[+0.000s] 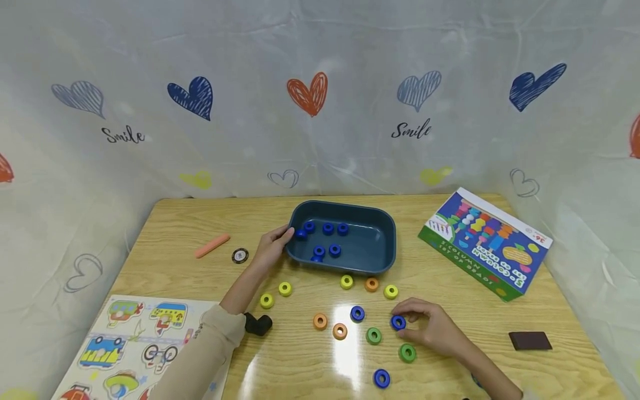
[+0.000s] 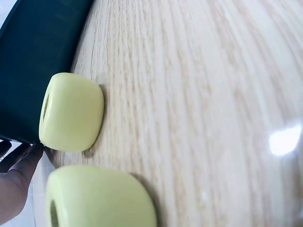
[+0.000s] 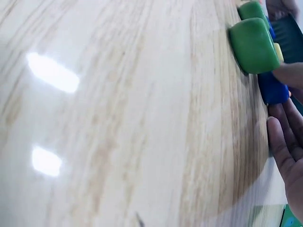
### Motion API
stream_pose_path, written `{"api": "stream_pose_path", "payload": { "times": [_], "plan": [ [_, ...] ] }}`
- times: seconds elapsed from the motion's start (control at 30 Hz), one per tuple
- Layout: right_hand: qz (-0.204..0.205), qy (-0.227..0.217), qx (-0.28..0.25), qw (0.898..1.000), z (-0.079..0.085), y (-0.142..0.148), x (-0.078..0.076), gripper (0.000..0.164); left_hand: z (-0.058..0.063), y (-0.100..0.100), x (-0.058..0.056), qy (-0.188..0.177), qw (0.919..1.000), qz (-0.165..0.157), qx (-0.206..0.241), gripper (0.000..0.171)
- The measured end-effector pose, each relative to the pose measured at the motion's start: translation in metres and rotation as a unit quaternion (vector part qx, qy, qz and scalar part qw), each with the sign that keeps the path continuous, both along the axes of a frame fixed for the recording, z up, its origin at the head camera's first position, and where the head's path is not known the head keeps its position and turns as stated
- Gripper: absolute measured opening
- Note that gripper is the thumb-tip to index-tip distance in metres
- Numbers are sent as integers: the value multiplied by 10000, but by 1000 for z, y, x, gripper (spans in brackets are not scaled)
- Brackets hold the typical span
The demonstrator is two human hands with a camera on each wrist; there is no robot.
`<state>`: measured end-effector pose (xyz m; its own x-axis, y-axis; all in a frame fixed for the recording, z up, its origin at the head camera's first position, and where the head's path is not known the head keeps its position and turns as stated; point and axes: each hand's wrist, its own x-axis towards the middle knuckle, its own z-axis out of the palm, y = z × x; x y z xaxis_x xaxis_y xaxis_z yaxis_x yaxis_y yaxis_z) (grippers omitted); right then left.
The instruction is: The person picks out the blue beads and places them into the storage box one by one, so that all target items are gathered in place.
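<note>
My left hand (image 1: pixel 272 247) holds the left rim of a dark teal plastic tray (image 1: pixel 372 270); its fingertips meet the tray wall (image 2: pixel 33 71) in the left wrist view. Several blue beads (image 1: pixel 328 228) lie inside, mostly toward the tray's left half. On the table to the right, my right hand (image 1: pixel 432 328) pinches a blue ring bead (image 1: pixel 398 323) between thumb and fingers. A green bead (image 1: pixel 407 353) sits close by, nearer the front, and shows large in the right wrist view. Another green bead (image 1: pixel 373 335) and a blue bead (image 1: pixel 357 314) lie to its left.
Yellow beads (image 1: pixel 285 288), orange beads (image 1: pixel 320 321) and a blue bead (image 1: pixel 381 379) are scattered in front of the tray. Around them are a bead-set box (image 1: pixel 485 244), a dark block (image 1: pixel 530 340), a picture puzzle board (image 1: pixel 135 344), a black piece (image 1: pixel 258 324), a round chip (image 1: pixel 240 255) and an orange stick (image 1: pixel 213 245).
</note>
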<state>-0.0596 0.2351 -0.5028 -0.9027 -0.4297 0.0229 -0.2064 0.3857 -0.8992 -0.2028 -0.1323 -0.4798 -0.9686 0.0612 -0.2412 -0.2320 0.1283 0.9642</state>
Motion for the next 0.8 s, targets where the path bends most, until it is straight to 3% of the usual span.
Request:
{"api": "stream_pose_path", "payload": {
  "times": [0.3,0.4,0.6,0.8],
  "plan": [
    [76,203,41,9998,25,-10,3,26,1,1,0,52,10000,36,-78,49],
    [40,136,53,9999,24,-8,0,26,0,1,0,86,9999,55,-82,48],
    [147,250,-402,9988,22,-4,-15,30,-3,3,0,171,9998,75,-97,48],
    [698,634,-812,9922,53,-26,-44,27,-4,3,0,203,9997,108,-96,49]
  ]
}}
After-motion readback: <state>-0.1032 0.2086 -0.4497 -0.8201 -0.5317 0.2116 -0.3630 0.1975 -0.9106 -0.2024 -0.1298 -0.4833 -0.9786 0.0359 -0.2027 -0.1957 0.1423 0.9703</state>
